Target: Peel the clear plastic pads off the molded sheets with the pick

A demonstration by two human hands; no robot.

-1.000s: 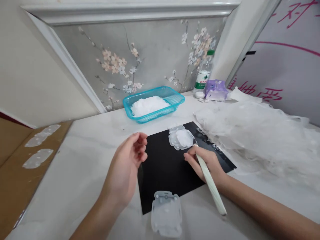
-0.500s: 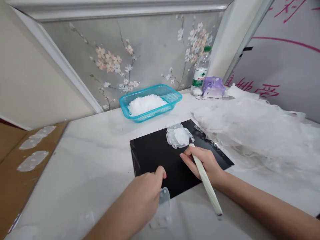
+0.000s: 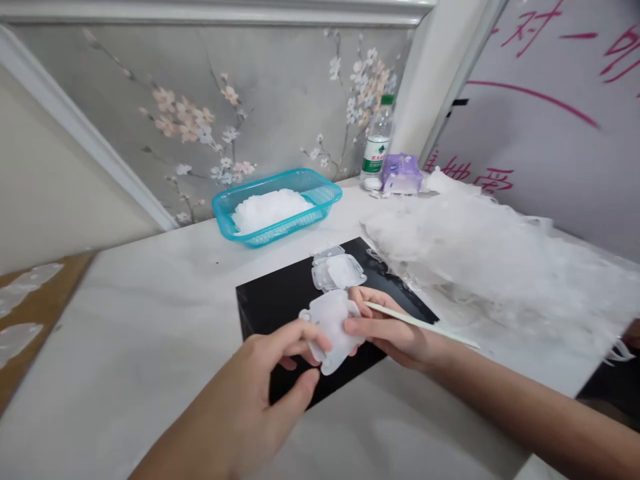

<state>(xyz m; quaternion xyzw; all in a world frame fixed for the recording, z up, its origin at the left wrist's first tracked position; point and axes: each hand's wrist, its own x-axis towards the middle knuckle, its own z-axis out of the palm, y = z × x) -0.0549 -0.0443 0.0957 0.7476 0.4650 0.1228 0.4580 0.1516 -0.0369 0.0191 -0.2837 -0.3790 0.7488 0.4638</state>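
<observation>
A thin, translucent white piece with a notched, wavy outline is held tilted above the black mat. My right hand pinches its right edge between thumb and fingers. That same hand also keeps a slim pale stick-like tool, pointing right; its working tip is hidden. At the piece's left side, my left hand has its fingers against the surface while the thumb stays apart below. On the mat's far part lies a small stack of similar clear pieces with a whiter piece on top.
Behind the mat stands a blue plastic basket with white pieces inside. A large translucent heap covers the right side. A water bottle and purple packet stand at the back. Brown cardboard lies left.
My hands have come together over the mat, and the translucent piece is now raised between them. The tool has swung from pointing down toward me to lying nearly level. The view has shifted right.
</observation>
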